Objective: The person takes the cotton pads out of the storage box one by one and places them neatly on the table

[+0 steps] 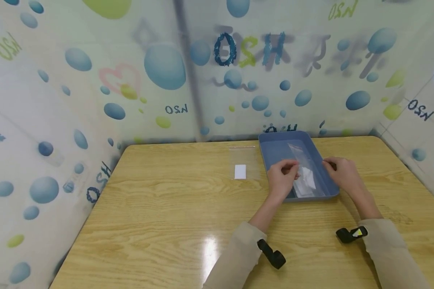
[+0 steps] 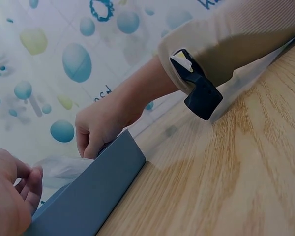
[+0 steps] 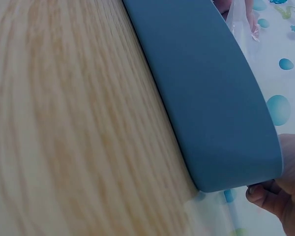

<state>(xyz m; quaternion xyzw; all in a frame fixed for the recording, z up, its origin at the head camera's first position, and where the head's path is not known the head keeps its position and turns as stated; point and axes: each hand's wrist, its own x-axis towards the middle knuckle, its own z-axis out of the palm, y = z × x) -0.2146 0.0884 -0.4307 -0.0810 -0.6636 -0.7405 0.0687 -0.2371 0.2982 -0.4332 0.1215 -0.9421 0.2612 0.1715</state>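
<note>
A blue tray (image 1: 276, 146) stands on the table with clear zip bags inside. My left hand (image 1: 281, 178) is over its left side and pinches the edge of a clear zip bag (image 1: 305, 160), with white pieces showing through the plastic. The raised part of that bag (image 2: 64, 168) appears beside the fingertips in the left wrist view. At the tray's right rim, my right hand (image 1: 343, 172) grips the wall with curled fingers; the left wrist view also shows this hand (image 2: 105, 125) at the rim. The thumb (image 3: 265, 198) shows past the tray's end in the right wrist view.
Left of the tray, another clear zip bag (image 1: 251, 162) lies flat with a white card (image 1: 240, 171) in it. The wooden table (image 1: 159, 200) reaches back to a patterned curtain (image 1: 209, 92). Black wrist cameras (image 1: 275, 257) sit on both sleeves.
</note>
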